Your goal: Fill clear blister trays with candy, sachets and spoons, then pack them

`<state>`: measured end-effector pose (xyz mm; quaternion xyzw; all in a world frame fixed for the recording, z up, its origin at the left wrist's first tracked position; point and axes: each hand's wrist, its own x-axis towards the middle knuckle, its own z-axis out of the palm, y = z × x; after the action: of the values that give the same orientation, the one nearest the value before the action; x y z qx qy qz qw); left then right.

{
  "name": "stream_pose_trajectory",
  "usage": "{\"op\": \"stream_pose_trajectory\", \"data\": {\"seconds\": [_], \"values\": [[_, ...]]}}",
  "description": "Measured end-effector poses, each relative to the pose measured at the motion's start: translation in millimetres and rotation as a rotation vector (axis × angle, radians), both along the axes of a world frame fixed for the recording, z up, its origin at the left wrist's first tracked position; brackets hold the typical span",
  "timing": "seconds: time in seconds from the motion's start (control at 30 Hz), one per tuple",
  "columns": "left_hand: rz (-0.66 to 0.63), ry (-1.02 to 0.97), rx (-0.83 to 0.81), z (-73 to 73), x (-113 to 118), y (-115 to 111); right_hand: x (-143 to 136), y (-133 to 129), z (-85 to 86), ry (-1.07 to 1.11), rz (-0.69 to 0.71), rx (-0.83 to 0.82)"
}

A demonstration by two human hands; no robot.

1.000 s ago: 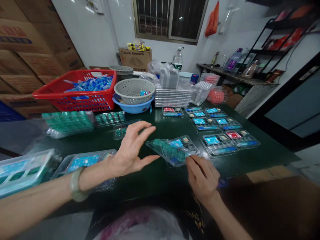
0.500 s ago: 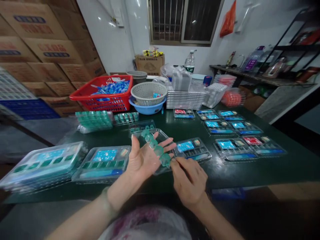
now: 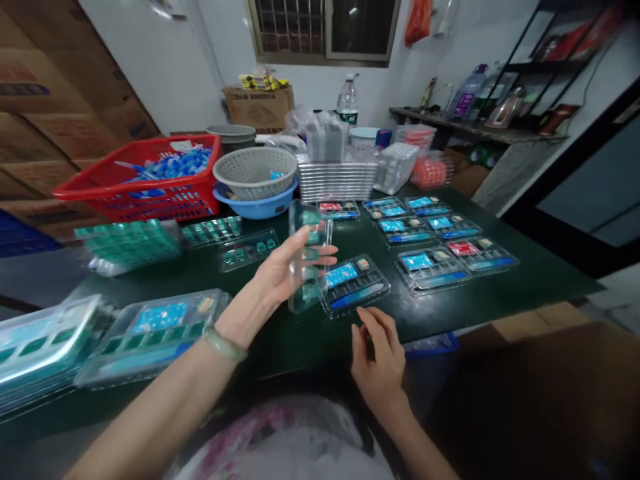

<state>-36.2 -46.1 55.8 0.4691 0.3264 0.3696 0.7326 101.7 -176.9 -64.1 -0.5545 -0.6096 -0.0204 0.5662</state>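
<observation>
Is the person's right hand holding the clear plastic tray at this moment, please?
No, the left hand holds the clear plastic tray up on edge, while the right hand rests apart near the table edge.

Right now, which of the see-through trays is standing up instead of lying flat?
The tray in the left hand. It stands on edge, lifted off the green table, while all the others lie flat.

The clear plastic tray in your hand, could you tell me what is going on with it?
A person's left hand holds a clear plastic tray tilted up on edge above the dark green table. The right hand rests open near the table edge, holding nothing. Just beside it lies a filled tray, with more filled trays laid out further right.
</observation>
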Motion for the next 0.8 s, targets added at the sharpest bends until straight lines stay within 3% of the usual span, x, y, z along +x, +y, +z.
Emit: {"op": "stream_pose_trajectory", "data": {"seconds": [0.07,0.13,0.23,0.33,0.47,0.6,0.7,0.8], "values": [[-0.032,0.25,0.187,-0.7,23.9,6.2,7.9,-5.4,-9.4,0.044,-0.033,-0.053],[-0.064,0.625,0.441,-8.9,48.5,9.3,12.9,-9.7,-15.0,0.078,-0.045,-0.079],[-0.046,1.221,0.851,-33.2,79.2,7.5,17.6,-14.1,-19.2,0.11,-0.05,-0.086],[-0.062,1.513,1.042,-61.5,95.4,2.0,22.1,-16.9,-23.1,0.124,-0.06,-0.113],[-0.133,1.607,1.059,-85.0,98.5,-1.0,27.8,-19.5,-31.0,0.128,-0.061,-0.163],[-0.18,1.609,1.045,-91.4,97.7,-1.3,31.3,-20.7,-33.3,0.116,-0.06,-0.179],[-0.252,1.543,1.033,-87.2,95.5,-0.1,34.5,-16.9,-25.6,0.083,-0.087,-0.148],[-0.349,1.388,1.024,-67.4,80.3,11.7,37.8,-9.5,-11.8,0.048,-0.11,-0.103]]}}
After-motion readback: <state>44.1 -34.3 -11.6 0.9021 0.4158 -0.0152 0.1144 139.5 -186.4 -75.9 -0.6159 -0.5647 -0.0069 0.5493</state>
